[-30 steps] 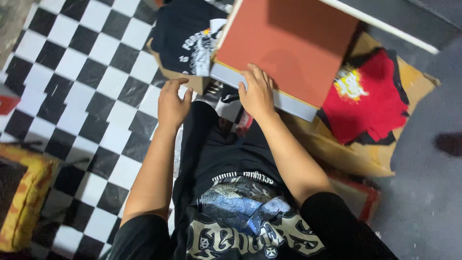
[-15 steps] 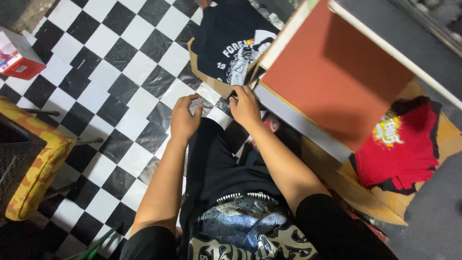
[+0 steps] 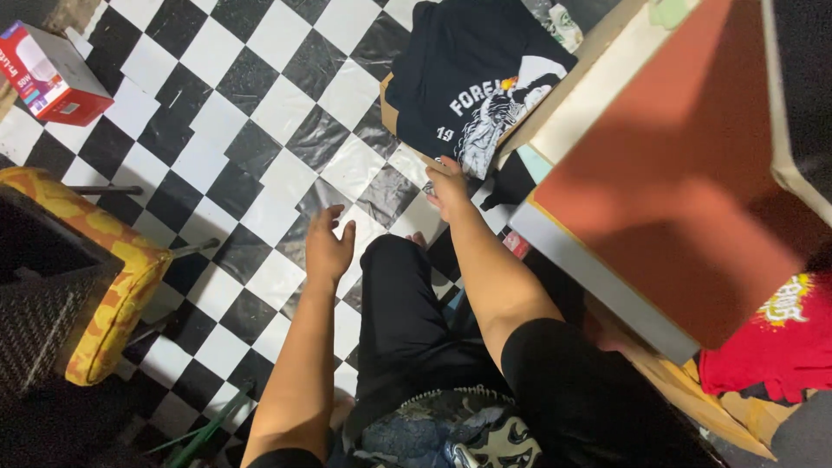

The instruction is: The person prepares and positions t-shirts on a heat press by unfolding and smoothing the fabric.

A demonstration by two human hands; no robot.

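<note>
The black shirt (image 3: 472, 82), folded with its white print facing up, lies on a brown cardboard sheet (image 3: 389, 108) on the checkered floor (image 3: 260, 113), its right edge against the table (image 3: 685, 191). Your right hand (image 3: 448, 185) reaches to the shirt's near edge, fingertips at the hem; you cannot tell whether they pinch the fabric. Your left hand (image 3: 328, 245) hovers over the floor, fingers spread, holding nothing. Black trousers (image 3: 403, 321) cover your legs between both arms. A red shirt (image 3: 784, 342) lies under the table at right. A yellow cushion (image 3: 104, 286) sits at left, a red box (image 3: 52, 69) beyond it.
</note>
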